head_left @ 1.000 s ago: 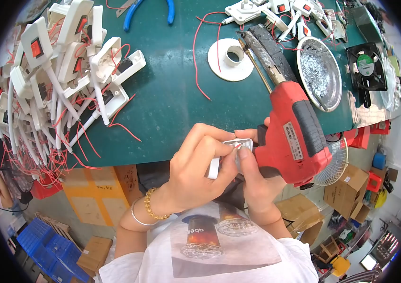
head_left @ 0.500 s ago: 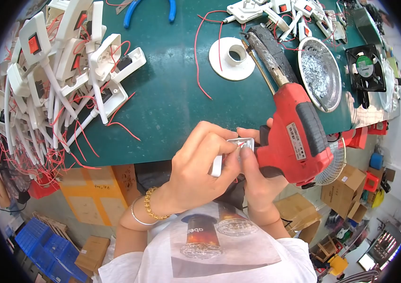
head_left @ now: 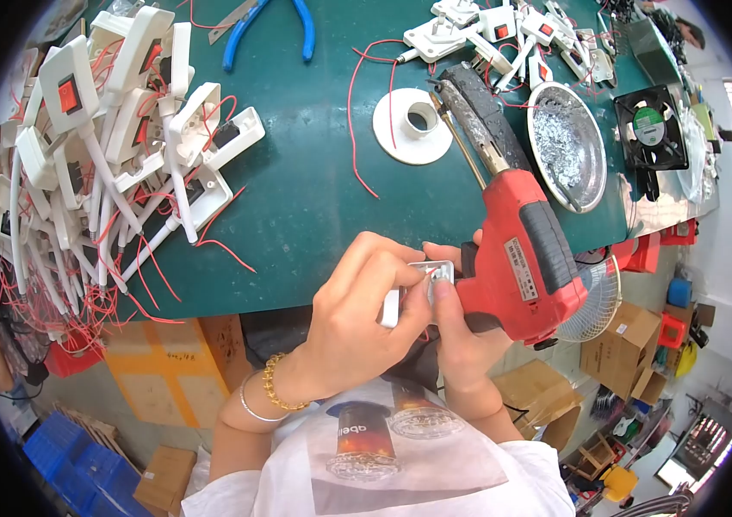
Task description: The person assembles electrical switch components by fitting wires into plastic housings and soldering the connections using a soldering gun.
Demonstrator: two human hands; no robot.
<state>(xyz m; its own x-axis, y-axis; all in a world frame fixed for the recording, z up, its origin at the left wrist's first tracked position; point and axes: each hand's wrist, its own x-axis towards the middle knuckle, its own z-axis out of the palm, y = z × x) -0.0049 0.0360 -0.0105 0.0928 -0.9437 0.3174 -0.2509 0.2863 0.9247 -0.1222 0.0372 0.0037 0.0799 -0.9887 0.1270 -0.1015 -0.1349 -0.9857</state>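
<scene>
- Oval dish [head_left: 598, 159], on green bench [head_left: 297, 189]: silvery bits [head_left: 560, 142] inside.
- L hand [head_left: 357, 297]: fingers curled, thumb + fingertips pinching sm. white housing [head_left: 448, 270] at bench's near edge.
- R hand [head_left: 469, 353]: thumb pressed on housing's R side, other fingers partly hidden; also grips red soldering gun [head_left: 521, 258], nose pointing away from person.
- Housing: approx. rectangular, open-faced, bit of red wire [head_left: 431, 270] showing; rest mostly covered by fingers.

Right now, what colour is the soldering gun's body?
The soldering gun has a red body, clearest in the head view.
</scene>
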